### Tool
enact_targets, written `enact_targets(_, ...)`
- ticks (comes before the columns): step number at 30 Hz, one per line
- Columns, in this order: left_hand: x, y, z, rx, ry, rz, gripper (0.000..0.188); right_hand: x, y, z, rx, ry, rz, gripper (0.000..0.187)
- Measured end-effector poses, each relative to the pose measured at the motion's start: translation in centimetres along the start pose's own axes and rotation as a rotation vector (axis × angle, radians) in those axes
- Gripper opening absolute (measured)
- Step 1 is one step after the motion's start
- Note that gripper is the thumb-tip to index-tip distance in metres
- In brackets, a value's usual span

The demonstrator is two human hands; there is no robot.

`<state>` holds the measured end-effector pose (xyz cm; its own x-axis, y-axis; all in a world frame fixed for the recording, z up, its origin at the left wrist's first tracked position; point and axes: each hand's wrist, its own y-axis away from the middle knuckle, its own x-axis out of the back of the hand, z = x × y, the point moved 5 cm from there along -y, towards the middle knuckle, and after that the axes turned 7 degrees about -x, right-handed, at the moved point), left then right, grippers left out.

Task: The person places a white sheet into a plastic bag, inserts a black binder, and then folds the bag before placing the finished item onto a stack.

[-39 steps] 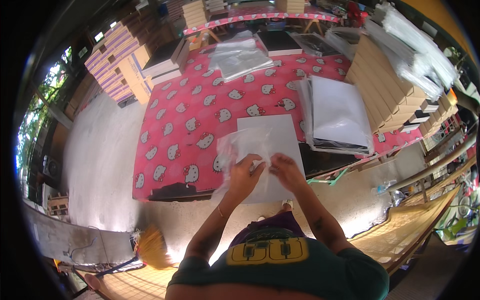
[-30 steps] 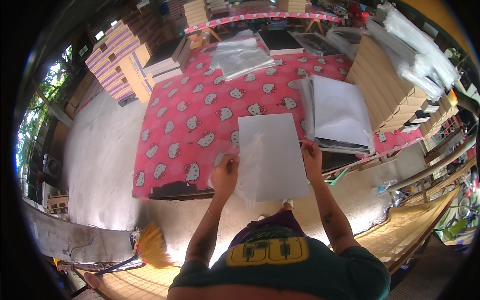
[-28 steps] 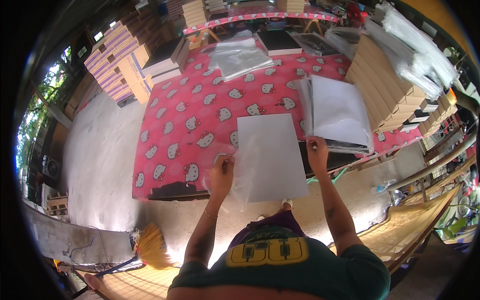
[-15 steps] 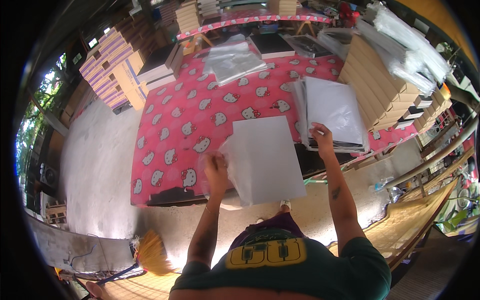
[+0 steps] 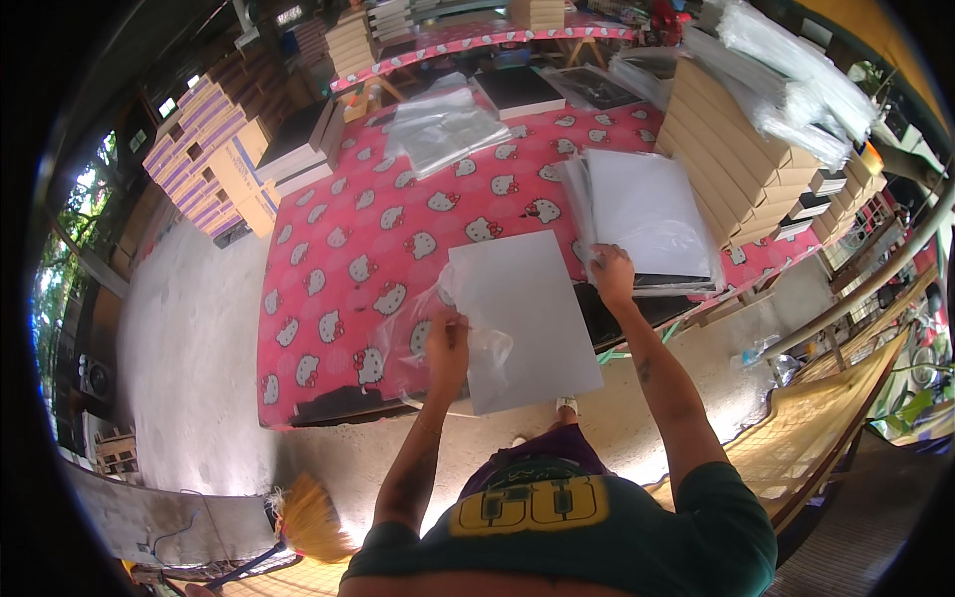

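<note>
One white sheet overhanging the near edge of the pink bench, one clear plastic film along its left side — two arms stretched forward, left hand with fingers pinched on the film, right hand by one wrapped stack — fingers curled, grip unclear.

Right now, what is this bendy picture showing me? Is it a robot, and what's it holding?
No robot here: these are a person's own bare hands. The camera sits on that person's head, looking down, and its very wide lens makes straight edges look bent.

A pink cloth with cat faces covers the table. The left hand holds clear plastic, which partly overlaps a white sheet. The right hand is at the near left corner of a plastic-covered pile; I can't tell if it grips anything. Farther off lie more plastic and, at the right, stacked brown boxes.
</note>
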<state>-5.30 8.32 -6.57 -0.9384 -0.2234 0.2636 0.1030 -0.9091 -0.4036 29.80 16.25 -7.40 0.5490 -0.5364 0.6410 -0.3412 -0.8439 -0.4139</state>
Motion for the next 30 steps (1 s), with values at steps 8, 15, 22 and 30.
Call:
enact_targets(8, 5.1, 1.7, -2.2, 0.069, 0.077, 0.155, 0.01, 2.2, 4.0, -1.5, 0.175, 0.244, 0.089, 0.038)
enact_targets(15, 5.7, 2.2, -1.8, 0.032, -0.004, 0.159, 0.009, 3.9, 6.6, -1.5, 0.17, 0.076, 0.076, 0.04)
enact_targets(22, 4.2, 1.9, -0.8, 0.005, 0.183, 0.174, 0.012, 3.1, 6.9, 0.3, 0.059, -0.077, 0.094, 0.029)
enact_targets(30, -0.9, 1.2, 4.8, -0.112, 0.163, -0.15, 0.015, -3.0, 12.6, -12.2, -0.444, -1.109, -0.82, 0.038)
